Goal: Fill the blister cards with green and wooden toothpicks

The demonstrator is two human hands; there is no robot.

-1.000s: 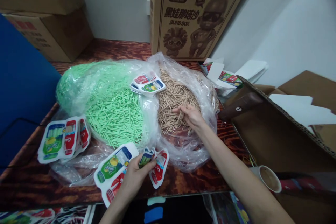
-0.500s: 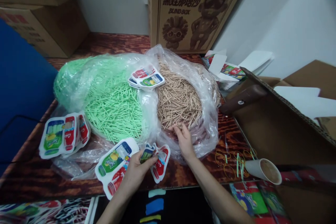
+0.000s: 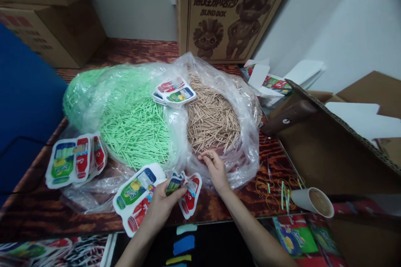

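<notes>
My left hand (image 3: 164,204) is closed on a folded bottle-shaped packet (image 3: 190,195) with red and green print, near the table's front edge. Beside that wrist lies a flat bottle-shaped packet (image 3: 133,194), partly covered by the hand. My right hand (image 3: 216,171) pinches a small bunch of brown sticks (image 3: 209,156) at the front of an open clear bag. Inside this bag lies a heap of brown sticks (image 3: 213,112). Left of it, another clear bag holds light green sticks (image 3: 138,133). A small stack of packets (image 3: 175,91) rests between the two bags.
More packets (image 3: 75,160) lie at the left. On the right are a paper cup (image 3: 313,202), rubber bands (image 3: 266,194) with loose green sticks, and an open carton (image 3: 332,150). A large printed cardboard box (image 3: 232,12) stands behind the bags.
My right hand has drawn slightly back from the brown heap, with the bunch of sticks now visible in its fingers. The left hand keeps its hold on the folded packet.
</notes>
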